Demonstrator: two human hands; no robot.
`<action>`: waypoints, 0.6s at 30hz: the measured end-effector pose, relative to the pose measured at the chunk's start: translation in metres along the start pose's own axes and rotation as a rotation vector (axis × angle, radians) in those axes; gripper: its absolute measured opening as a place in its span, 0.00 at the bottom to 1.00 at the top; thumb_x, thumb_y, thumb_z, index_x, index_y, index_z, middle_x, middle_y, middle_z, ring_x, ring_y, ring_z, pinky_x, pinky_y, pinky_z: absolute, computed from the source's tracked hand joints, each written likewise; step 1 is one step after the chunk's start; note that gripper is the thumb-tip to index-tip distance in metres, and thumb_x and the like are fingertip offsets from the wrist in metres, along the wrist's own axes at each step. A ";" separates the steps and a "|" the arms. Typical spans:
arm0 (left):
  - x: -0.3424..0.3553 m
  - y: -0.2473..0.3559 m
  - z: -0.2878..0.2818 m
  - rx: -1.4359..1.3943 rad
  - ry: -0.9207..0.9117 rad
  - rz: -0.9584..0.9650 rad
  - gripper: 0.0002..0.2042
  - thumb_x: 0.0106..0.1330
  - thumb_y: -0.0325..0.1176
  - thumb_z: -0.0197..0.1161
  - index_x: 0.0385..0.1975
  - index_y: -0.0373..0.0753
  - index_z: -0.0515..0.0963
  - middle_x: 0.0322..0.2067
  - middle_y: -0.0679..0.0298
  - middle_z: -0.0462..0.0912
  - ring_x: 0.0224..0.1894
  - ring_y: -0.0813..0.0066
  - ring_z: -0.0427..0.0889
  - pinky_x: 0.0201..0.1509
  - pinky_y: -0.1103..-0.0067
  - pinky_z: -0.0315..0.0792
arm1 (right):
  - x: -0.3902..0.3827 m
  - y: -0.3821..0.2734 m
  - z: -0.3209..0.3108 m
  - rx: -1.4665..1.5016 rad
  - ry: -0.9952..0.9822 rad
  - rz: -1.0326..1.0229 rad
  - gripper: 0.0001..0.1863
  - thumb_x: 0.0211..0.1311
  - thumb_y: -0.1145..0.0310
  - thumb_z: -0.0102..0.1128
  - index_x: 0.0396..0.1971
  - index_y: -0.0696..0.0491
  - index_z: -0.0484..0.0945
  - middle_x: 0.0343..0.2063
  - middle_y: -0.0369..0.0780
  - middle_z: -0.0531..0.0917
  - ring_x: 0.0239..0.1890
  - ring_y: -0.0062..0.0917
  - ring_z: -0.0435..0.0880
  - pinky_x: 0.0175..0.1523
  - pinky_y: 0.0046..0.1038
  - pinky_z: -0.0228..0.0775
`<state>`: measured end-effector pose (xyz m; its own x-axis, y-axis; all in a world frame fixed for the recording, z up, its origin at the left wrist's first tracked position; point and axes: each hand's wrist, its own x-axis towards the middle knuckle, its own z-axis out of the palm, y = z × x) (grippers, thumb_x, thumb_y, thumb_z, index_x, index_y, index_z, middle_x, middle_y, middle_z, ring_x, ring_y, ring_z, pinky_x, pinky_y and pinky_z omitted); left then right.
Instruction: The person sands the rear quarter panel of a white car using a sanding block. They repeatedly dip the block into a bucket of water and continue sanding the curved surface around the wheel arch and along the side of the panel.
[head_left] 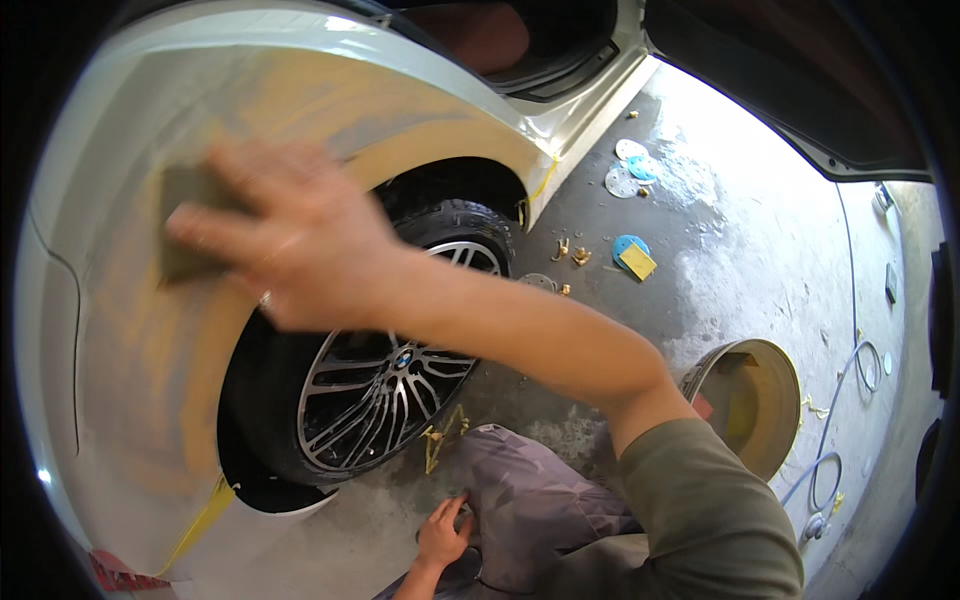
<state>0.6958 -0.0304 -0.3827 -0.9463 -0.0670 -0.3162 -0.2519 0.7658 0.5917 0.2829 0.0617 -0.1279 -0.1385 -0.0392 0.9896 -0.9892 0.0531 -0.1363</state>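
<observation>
My right hand point(285, 230), blurred by motion, grips a flat olive-grey block point(185, 205) against the pale car panel point(120, 340), above and left of the wheel arch. The panel is streaked with tan patches. Below my forearm is the black tyre with a silver spoked wheel point(380, 400). My left hand point(445, 535) rests low by my grey patterned trouser leg point(525, 480), fingers loosely apart and empty. Yellow masking tape point(200, 525) hangs from the panel's lower edge.
An open door point(790, 80) overhangs the upper right. On the concrete floor point(600, 300) lie sanding discs point(622, 180), a yellow pad point(637, 262) and tape scraps. A round metal tub point(775, 420) stands at right, beside a hose point(850, 355) and sanders point(815, 525).
</observation>
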 end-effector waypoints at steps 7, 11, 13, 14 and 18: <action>-0.006 0.005 0.007 0.044 0.070 0.016 0.23 0.69 0.35 0.68 0.64 0.42 0.78 0.52 0.56 0.86 0.51 0.52 0.87 0.52 0.63 0.82 | -0.052 0.071 -0.051 -0.144 0.190 0.302 0.34 0.49 0.77 0.75 0.61 0.44 0.85 0.66 0.56 0.78 0.63 0.50 0.82 0.67 0.44 0.77; -0.003 0.004 0.008 0.032 0.053 0.018 0.23 0.68 0.35 0.68 0.64 0.42 0.78 0.52 0.57 0.86 0.50 0.51 0.87 0.52 0.63 0.82 | -0.004 0.003 -0.007 0.031 0.040 0.021 0.34 0.45 0.69 0.77 0.59 0.41 0.85 0.61 0.53 0.81 0.63 0.49 0.81 0.66 0.46 0.75; -0.002 0.004 0.006 0.037 0.038 0.001 0.24 0.67 0.35 0.68 0.64 0.42 0.78 0.52 0.57 0.86 0.50 0.52 0.87 0.52 0.63 0.82 | 0.001 -0.003 -0.001 0.101 0.015 -0.038 0.31 0.47 0.70 0.72 0.57 0.41 0.84 0.62 0.52 0.79 0.58 0.49 0.83 0.66 0.49 0.74; -0.002 0.005 0.006 0.051 0.041 -0.004 0.24 0.67 0.35 0.68 0.64 0.43 0.78 0.51 0.57 0.86 0.50 0.52 0.87 0.51 0.63 0.82 | -0.007 0.008 -0.011 0.056 0.026 0.036 0.31 0.46 0.71 0.72 0.57 0.43 0.84 0.62 0.52 0.79 0.59 0.49 0.83 0.66 0.48 0.74; -0.008 0.009 0.012 0.053 0.095 0.039 0.24 0.66 0.32 0.68 0.63 0.43 0.78 0.50 0.56 0.86 0.49 0.52 0.88 0.50 0.63 0.82 | -0.057 0.076 -0.051 -0.066 0.181 0.354 0.38 0.43 0.75 0.77 0.61 0.43 0.84 0.66 0.54 0.78 0.59 0.51 0.85 0.60 0.42 0.84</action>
<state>0.7035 -0.0159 -0.3838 -0.9708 -0.0948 -0.2204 -0.2057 0.8017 0.5612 0.2184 0.1184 -0.1923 -0.4541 0.1688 0.8748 -0.8758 0.0955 -0.4731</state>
